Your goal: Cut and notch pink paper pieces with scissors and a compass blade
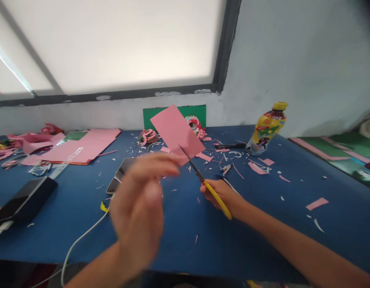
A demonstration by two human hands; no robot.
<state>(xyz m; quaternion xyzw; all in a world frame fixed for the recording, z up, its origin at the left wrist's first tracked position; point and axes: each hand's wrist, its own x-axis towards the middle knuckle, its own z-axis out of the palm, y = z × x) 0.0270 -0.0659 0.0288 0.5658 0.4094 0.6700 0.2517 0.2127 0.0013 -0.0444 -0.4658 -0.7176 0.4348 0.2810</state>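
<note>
Blurred by motion, my left hand [138, 208] is raised over the table, its fingers curved and apart from the thumb. Its fingertips overlap the lower edge of a tilted pink paper [176, 130]; no grip on the paper shows. My right hand [219, 194] is closed around the yellow-handled scissors [213, 194]. The dark blades point up and left, their tip in front of the paper. Whether one blade is behind the paper, I cannot tell.
A bottle [267, 128], a black pen-like object [231, 146] and paper scraps lie beyond my right hand. Leftward are a phone [119, 176], a black box [26, 198], a white cable [83, 236] and pink sheets [95, 144]. A green board [149, 116] leans at the wall.
</note>
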